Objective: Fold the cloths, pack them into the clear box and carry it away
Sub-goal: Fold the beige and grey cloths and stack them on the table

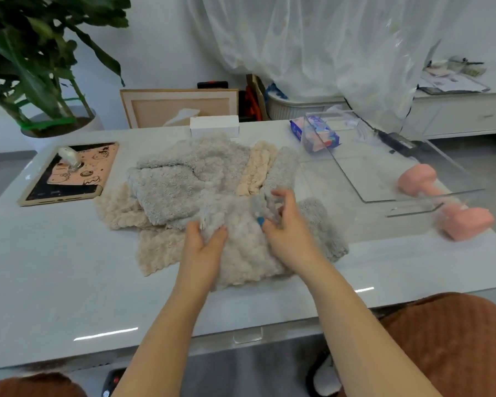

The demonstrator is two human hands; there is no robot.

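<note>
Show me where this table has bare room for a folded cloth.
Widest: the near-left table top, between the tablet, the cloths and the front edge. Smaller: the near-right strip between the cloths and the dumbbell. Crowded: the middle under the cloths, and the back right with the clear box and packet.

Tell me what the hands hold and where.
The left hand pinches the front grey cloth near its far edge; the right hand rests on it, grip unclear.

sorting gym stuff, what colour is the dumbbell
The dumbbell is pink, best seen in the head view.
</note>
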